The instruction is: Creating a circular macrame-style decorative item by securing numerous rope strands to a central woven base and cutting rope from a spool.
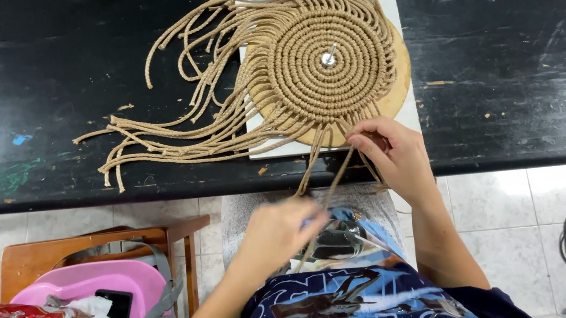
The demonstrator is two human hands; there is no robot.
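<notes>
Two hands work the cords: our right hand (393, 152) pinches strands at the near edge of the round knotted mat (328, 58), which lies on a wooden disc (397, 89) on the black desk (47, 78). Our left hand (276, 229) is closed around cords (318, 169) drawn taut off the desk edge.

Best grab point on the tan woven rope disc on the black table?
Judging by its pose, the tan woven rope disc lies flat, pinned by a metal bolt. Pinch the loose cord ends fanned left, coming from the left.
</notes>
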